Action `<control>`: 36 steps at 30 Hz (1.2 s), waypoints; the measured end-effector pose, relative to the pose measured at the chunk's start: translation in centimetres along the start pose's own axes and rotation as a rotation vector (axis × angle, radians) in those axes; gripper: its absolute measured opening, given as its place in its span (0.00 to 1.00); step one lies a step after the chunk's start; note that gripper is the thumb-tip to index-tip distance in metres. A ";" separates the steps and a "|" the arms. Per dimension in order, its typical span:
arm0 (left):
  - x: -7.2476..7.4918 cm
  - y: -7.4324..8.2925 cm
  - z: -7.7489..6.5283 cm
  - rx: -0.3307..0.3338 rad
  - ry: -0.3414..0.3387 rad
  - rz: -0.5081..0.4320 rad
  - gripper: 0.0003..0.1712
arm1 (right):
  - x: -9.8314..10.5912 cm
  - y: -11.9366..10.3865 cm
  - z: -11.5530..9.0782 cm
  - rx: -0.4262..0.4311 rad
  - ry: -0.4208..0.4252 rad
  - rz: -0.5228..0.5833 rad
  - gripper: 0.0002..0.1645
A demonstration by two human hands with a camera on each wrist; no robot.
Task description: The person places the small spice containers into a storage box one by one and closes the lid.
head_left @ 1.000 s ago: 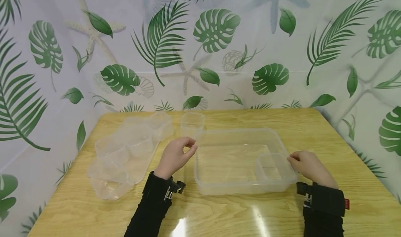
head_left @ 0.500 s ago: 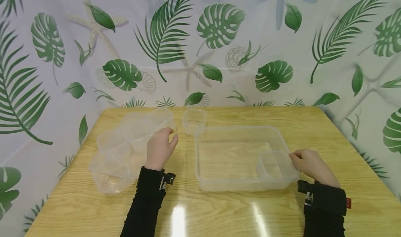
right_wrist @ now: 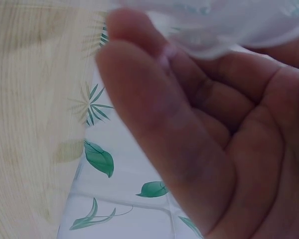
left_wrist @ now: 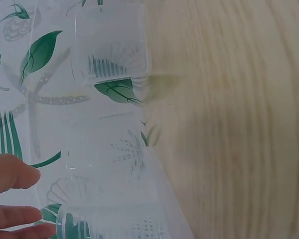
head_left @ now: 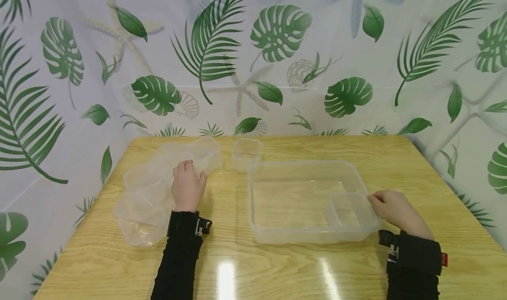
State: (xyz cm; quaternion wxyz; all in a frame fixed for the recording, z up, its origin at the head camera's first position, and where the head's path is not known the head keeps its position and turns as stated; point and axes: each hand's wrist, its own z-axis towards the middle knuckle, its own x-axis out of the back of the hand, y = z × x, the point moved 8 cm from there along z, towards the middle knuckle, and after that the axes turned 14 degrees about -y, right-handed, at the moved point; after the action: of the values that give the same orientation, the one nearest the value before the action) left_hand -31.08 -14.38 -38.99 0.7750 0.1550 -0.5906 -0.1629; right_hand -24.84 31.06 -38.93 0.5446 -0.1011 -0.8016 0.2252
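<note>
Left hand (head_left: 187, 186): fingers apart, beside clear cups (head_left: 145, 183). Right hand (head_left: 398, 212): pinches rim of rectangular tub (head_left: 293, 236); square cup (head_left: 343, 209) inside, left of pinch. Likely cup-fetching step; next calls for left fingers closing.

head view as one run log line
left hand: at clear containers | right hand: at right edge of large box | small container: inside large box

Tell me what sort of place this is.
Likely a staged tabletop setup, though I can't tell what room: a wood-grain table, a white cloth backdrop printed with leaves and starfish, and a large clear tub among smaller clear containers.
</note>
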 end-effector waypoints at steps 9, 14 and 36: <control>-0.4 -0.8 0.4 0.032 -0.068 0.018 0.23 | 0.3 -0.2 -0.1 0.001 0.006 -0.005 0.22; -0.5 -0.9 0.1 0.047 -0.096 0.011 0.19 | 0.1 -0.2 -0.2 -0.001 0.000 -0.007 0.22; 0.5 -0.9 -0.6 0.085 -0.042 0.066 0.06 | -0.1 -0.2 -0.3 0.016 -0.010 -0.013 0.20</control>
State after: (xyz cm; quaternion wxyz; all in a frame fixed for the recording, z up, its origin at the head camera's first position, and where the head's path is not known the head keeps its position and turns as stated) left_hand -30.44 -15.37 -39.15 0.7603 0.1648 -0.6177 -0.1150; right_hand -24.50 30.93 -38.86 0.5426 -0.0905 -0.8032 0.2286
